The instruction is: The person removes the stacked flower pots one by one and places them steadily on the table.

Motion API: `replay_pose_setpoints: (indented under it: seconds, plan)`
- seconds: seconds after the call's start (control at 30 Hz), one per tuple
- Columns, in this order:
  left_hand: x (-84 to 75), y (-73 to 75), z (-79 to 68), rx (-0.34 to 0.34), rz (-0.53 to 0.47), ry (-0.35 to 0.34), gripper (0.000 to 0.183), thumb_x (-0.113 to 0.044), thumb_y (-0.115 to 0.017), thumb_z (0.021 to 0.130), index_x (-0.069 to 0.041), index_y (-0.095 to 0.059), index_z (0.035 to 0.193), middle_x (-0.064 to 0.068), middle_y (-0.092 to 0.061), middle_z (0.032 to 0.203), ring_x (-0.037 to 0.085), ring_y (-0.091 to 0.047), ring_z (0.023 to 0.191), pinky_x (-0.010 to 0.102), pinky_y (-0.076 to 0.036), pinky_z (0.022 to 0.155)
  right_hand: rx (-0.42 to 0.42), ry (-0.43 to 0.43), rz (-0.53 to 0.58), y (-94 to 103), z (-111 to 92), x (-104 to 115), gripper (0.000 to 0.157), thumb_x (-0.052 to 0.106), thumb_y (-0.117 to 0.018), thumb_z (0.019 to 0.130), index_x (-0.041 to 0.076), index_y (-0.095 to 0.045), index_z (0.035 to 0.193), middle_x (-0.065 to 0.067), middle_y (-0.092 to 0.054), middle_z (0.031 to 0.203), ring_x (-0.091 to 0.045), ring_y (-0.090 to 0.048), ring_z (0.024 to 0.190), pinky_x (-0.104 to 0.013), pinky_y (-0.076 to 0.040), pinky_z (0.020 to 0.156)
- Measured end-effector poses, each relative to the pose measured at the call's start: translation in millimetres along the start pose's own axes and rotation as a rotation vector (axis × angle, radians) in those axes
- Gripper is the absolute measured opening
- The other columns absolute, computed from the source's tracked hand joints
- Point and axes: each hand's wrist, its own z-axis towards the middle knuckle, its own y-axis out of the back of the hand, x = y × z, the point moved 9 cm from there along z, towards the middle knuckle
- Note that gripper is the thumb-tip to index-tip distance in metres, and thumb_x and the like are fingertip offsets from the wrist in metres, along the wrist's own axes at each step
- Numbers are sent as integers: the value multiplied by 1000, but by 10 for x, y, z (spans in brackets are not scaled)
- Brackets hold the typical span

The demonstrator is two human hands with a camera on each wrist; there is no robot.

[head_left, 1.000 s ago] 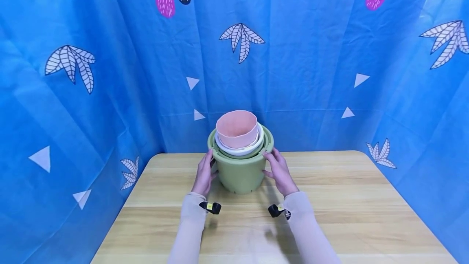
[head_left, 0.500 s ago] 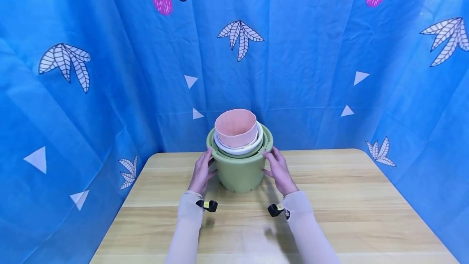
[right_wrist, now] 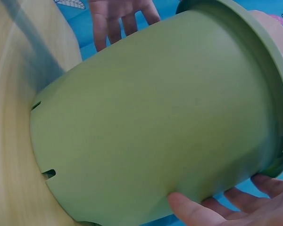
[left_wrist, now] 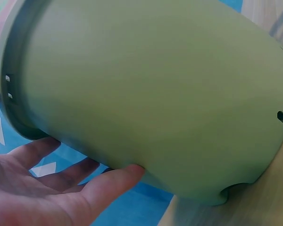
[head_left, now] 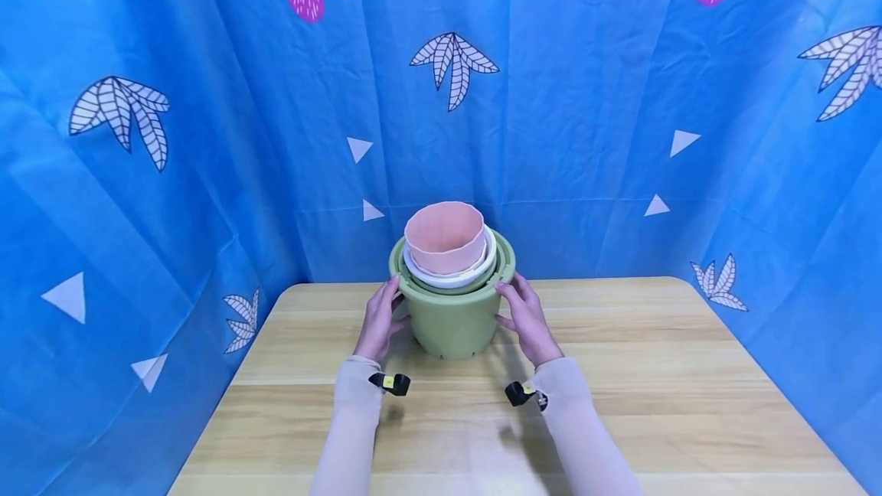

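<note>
So I've got both hands on this chunky green pot (head_left: 451, 331), and it's a nice thing to look at: soft matte olive, smooth walls tapering toward the foot, and a thick lip around the top that sticks out past the sides. Around the bottom edge there are little slots cut in, a couple of them easy to spot from my right wrist, and there's a pair of tiny holes just under the lip. It stands upright on the pale wood-grain table (head_left: 654, 389), toward the back and about in the middle, near the blue curtain (head_left: 572, 136). Inside the lip there's another green ring (can't tell if that's a second pot or just a step), then a white pot (head_left: 451, 282) nested in that, and a pink pot (head_left: 446, 239) with a wavy, faceted rim sitting in the white one and poking up highest. My left hand (head_left: 377, 322) is on one side, fingers spread and fairly straight, thumb tip on the wall, fingers up by the lip. My right hand (head_left: 527, 322) mirrors it on the other side, fingers apart and touching the green wall, not wrapped around anything.
</note>
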Motion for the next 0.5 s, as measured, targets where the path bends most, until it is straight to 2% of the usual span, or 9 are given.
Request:
replay_pose_setpoints:
  seconds: [0.23,0.37,0.5]
  plan:
    - [-12,5,5,-10,2,-3,69,-59,-44,106,-15,-39,160,16,-32,168,44,-31,155,72,-38,115,16,5,3,0,8,20,70,33,-58,104,14,-27,163,-12,-31,168,-33,-27,158,-69,-38,118]
    - [-5,12,2,-14,9,-3,68,-57,-44,107,-14,-39,160,16,-31,168,44,-30,155,72,-37,116,36,8,-33,18,14,34,72,35,-59,104,10,-26,163,-15,-28,170,-36,-25,159,-68,-31,123]
    - [14,10,-3,-16,11,-6,66,-56,-43,108,-13,-40,158,16,-31,168,45,-30,155,73,-37,115,45,-5,-76,70,6,36,74,39,-62,103,9,-29,161,-16,-32,168,-36,-29,157,-63,-28,126]
